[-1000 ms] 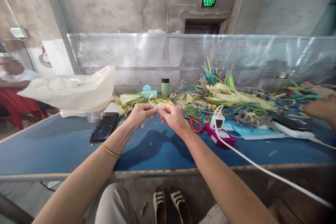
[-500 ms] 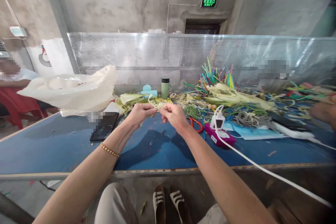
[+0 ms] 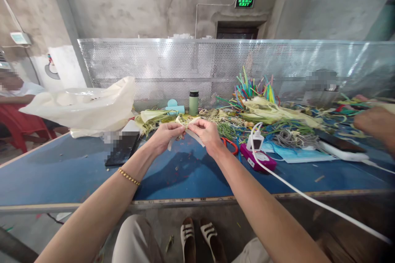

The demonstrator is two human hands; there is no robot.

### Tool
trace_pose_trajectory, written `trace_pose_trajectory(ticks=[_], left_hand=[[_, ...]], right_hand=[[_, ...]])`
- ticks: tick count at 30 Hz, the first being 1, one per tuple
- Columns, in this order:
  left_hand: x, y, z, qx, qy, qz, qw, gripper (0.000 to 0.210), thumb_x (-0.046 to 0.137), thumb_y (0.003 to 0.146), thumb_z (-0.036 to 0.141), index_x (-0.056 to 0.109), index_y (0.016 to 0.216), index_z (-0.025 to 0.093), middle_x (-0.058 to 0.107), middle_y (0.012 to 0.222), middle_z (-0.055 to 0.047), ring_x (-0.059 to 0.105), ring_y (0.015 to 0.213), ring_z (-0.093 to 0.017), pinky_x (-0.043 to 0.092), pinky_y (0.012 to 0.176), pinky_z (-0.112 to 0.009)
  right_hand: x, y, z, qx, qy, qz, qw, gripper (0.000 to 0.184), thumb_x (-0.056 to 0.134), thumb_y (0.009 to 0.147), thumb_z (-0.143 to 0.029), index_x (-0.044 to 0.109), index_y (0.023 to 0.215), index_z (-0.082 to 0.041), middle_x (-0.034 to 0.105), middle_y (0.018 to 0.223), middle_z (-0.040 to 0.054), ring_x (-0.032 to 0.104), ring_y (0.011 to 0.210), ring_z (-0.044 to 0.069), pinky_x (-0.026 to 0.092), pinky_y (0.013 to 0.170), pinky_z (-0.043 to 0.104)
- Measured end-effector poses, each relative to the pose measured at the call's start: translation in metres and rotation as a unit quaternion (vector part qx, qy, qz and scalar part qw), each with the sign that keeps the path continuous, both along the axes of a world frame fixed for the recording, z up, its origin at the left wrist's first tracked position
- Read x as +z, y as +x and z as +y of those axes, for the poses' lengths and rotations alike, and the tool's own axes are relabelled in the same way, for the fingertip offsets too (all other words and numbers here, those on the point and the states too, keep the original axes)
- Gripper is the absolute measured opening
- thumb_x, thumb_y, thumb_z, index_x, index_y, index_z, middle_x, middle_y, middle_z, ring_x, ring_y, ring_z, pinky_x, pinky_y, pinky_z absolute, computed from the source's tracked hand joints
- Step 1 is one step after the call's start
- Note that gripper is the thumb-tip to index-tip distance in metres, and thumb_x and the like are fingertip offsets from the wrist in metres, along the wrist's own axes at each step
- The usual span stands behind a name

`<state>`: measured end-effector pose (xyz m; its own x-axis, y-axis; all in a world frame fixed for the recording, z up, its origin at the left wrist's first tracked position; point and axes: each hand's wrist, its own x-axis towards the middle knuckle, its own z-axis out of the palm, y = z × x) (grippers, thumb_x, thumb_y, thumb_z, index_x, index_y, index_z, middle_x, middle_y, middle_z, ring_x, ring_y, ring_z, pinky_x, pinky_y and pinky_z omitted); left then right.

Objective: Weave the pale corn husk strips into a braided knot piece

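Over the blue table (image 3: pixel 185 181), both hands meet in front of my body. My left hand (image 3: pixel 166 134) pinches a pale strip of corn husk (image 3: pixel 196 138) between thumb and fingers. From the other side, my right hand (image 3: pixel 206 132) is closed on the same husk. One end hangs below the right fingers and another below the left fingertips; a small curl stands up between them. Whether the strip wraps around a further piece is too small to make out. Just behind the hands lie green-yellow husks (image 3: pixel 151 117).
A green bottle (image 3: pixel 194 104) stands behind. To the right are red-handled scissors (image 3: pixel 232 145), a purple box (image 3: pixel 257 158) with a white cable, a husk pile (image 3: pixel 274 111) and coiled cord (image 3: pixel 293 139). A phone (image 3: pixel 122 148) and plastic bag (image 3: pixel 83 109) lie left. A co-worker's hand (image 3: pixel 375 123) reaches in right.
The husk strip now shows longer, its ends spread out below the fingers of both hands. My hands stay nearly in place. The co-worker's hand at the right has come further into view.
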<state>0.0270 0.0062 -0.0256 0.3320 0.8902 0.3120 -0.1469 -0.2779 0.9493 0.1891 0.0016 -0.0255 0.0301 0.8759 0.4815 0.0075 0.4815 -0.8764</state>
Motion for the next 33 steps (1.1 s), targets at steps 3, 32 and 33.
trace_pose_trajectory(ticks=[3, 32, 33], left_hand=[[-0.001, 0.006, -0.001, -0.011, -0.040, -0.051, 0.998, 0.037, 0.080, 0.066, 0.045, 0.069, 0.074, 0.011, 0.065, 0.068, -0.005, 0.056, 0.059, -0.011, 0.042, 0.058, -0.025], [0.003, 0.009, -0.008, 0.049, 0.036, 0.057, 0.997, 0.033, 0.079, 0.063, 0.038, 0.060, 0.051, 0.014, 0.054, 0.051, 0.000, 0.044, 0.051, -0.009, 0.030, 0.052, -0.025], [0.003, 0.009, -0.009, 0.049, 0.036, 0.060, 0.996, 0.034, 0.079, 0.063, 0.038, 0.059, 0.050, 0.014, 0.054, 0.051, 0.000, 0.043, 0.050, -0.009, 0.030, 0.051, -0.025]], right_hand=[[-0.003, -0.002, 0.003, 0.000, 0.031, -0.013, 0.999, 0.025, 0.074, 0.067, -0.041, 0.067, 0.067, -0.017, 0.065, 0.067, 0.0025, 0.057, 0.061, 0.015, 0.045, 0.056, 0.027], [-0.004, -0.004, -0.002, -0.067, -0.019, -0.005, 0.998, 0.017, 0.068, 0.064, -0.033, 0.064, 0.059, -0.018, 0.057, 0.053, -0.0016, 0.050, 0.054, 0.013, 0.039, 0.056, 0.027], [-0.004, -0.004, -0.002, -0.067, -0.025, -0.006, 0.997, 0.017, 0.068, 0.064, -0.033, 0.063, 0.059, -0.018, 0.057, 0.053, -0.0016, 0.050, 0.054, 0.013, 0.038, 0.055, 0.027]])
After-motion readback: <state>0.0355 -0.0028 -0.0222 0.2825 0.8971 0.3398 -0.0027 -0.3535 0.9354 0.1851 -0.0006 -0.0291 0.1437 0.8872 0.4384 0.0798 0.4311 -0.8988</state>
